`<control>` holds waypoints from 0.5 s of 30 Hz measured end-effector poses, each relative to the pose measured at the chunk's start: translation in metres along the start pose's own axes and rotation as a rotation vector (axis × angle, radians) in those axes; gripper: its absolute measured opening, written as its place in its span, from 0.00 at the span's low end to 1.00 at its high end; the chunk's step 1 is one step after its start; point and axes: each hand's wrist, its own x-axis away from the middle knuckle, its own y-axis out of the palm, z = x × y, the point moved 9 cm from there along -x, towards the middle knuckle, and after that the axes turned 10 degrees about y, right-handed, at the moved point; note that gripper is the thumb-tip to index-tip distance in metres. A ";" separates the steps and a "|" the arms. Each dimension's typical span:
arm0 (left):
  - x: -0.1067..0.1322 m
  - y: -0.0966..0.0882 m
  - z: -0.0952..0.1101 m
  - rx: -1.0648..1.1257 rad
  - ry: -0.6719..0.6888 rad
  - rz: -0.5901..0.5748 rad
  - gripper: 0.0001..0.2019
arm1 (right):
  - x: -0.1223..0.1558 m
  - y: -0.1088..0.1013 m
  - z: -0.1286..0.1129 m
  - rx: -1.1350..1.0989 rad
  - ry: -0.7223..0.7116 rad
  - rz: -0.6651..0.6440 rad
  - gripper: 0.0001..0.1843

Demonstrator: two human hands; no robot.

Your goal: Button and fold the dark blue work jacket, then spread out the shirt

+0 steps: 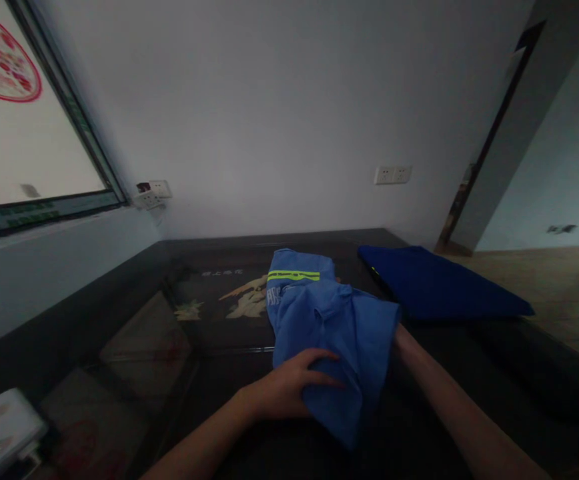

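A blue work garment is bunched up over the dark tabletop in the middle of the head view. It carries a yellow-green stripe and some white lettering at its far left side. My left hand grips the near left part of the cloth, its fingers curled onto the fabric. On the other side, my right hand reaches under or into the garment's right edge. Only its wrist area shows there, and the cloth hides the fingers.
A folded dark blue cloth lies at the table's right side. The glossy dark table has a floral picture. A white object sits at the near left. Wall sockets and a window are beyond.
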 end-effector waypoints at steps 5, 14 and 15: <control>-0.001 0.000 -0.002 0.163 -0.021 0.007 0.28 | 0.013 -0.031 0.016 -0.183 0.155 0.118 0.24; 0.015 -0.037 -0.067 0.281 -0.313 0.679 0.25 | 0.028 0.053 0.021 0.031 0.022 -0.325 0.39; 0.015 -0.035 -0.071 0.267 -0.333 0.660 0.26 | 0.033 0.064 0.020 0.054 -0.020 -0.392 0.40</control>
